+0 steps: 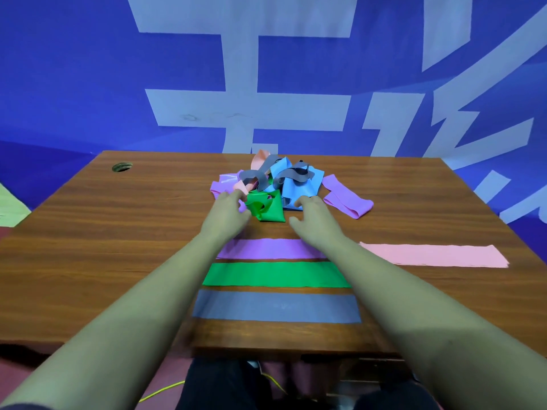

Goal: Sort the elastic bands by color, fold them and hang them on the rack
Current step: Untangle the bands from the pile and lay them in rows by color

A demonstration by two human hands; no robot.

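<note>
crumpled green band (268, 207) sits at the near edge of the pile (296, 180), between both hands. left hand (226, 210) touches its left side, fingers curled, pinch not confirmed. right hand (310, 216) just beside, fingers loosely spread. band bunched, so no clear long axis.

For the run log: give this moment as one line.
left hand: at crumpled green band, grip unclear | right hand: open, at pile
</note>
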